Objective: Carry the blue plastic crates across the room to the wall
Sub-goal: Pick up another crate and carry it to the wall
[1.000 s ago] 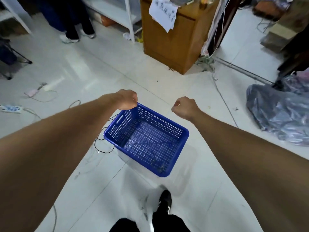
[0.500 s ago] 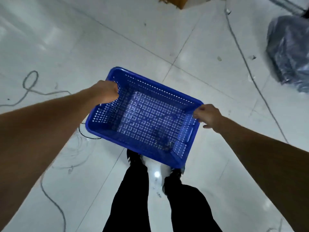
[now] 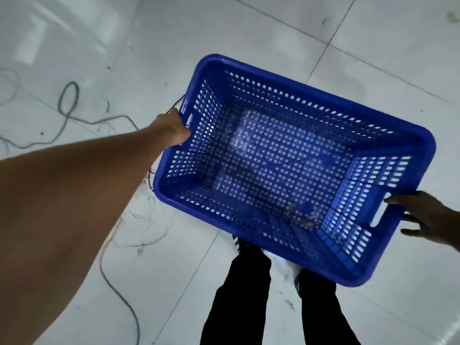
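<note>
The left hand [image 3: 174,128] grips the blue plastic crate [image 3: 273,158] by one end. The right hand [image 3: 428,220], fingers spread, touches the other.

- One blue perforated rectangular plastic crate [image 3: 273,165], open side up, set diagonally across centre and right of frame.
- Off the floor; handle slot in each short end.

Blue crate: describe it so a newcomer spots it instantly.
On the white tiled floor, find the black trousers. Above them, between left hand and right hand, is the blue crate. Only it is blue and perforated; nearby lie grey cables.
</note>
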A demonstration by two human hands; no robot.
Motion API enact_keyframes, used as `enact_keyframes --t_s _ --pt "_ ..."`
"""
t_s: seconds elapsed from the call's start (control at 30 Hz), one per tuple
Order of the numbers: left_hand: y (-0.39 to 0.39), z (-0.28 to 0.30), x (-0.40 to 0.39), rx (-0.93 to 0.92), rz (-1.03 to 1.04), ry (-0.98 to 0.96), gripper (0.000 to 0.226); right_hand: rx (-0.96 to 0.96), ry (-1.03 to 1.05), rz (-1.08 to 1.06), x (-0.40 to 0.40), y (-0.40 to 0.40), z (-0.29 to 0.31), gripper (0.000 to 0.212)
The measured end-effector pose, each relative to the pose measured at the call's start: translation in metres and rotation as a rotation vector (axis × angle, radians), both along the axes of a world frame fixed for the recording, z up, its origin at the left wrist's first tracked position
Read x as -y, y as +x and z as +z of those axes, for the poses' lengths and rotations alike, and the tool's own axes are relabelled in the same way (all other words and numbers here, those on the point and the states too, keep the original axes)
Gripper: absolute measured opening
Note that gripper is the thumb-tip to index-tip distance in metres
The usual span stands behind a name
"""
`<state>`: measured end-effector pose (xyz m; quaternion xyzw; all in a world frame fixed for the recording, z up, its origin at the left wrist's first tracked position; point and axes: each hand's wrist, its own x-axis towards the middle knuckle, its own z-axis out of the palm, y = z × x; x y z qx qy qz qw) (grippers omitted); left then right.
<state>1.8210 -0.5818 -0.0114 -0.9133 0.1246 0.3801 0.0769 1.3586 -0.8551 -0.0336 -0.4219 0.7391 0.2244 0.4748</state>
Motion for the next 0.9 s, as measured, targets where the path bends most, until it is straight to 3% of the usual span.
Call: enact_keyframes --t_s 0.13,0.27,0.37,0.47,0.63,0.9 --pt "0.005 -0.026 -0.001 0.032 0.073 -0.043 0.068 0.073 -0.101 -0.098 -0.006 0.008 -0.010 0.045" --pt "0.004 -0.040 0.005 0.046 0.377 -0.104 0.072 0.116 -0.133 -0.276 -0.004 0.005 -0.009 0.016" --pt "0.003 -0.039 0.012 -0.020 0.609 -0.204 0.074 0.158 -0.148 -0.301 0.000 0.001 -0.006 0.021" --pt "-0.002 -0.026 0.009 -0.058 0.603 -0.198 0.070 0.155 -0.168 -0.305 0.010 -0.003 0.008 0.032" --pt "-0.011 0.042 -0.004 -0.089 0.503 -0.170 0.059 0.150 -0.197 -0.232 0.038 0.010 0.077 0.032" --pt "-0.021 0.223 -0.027 -0.061 0.335 -0.146 0.044 0.258 -0.203 0.073 0.111 0.053 0.248 0.014"
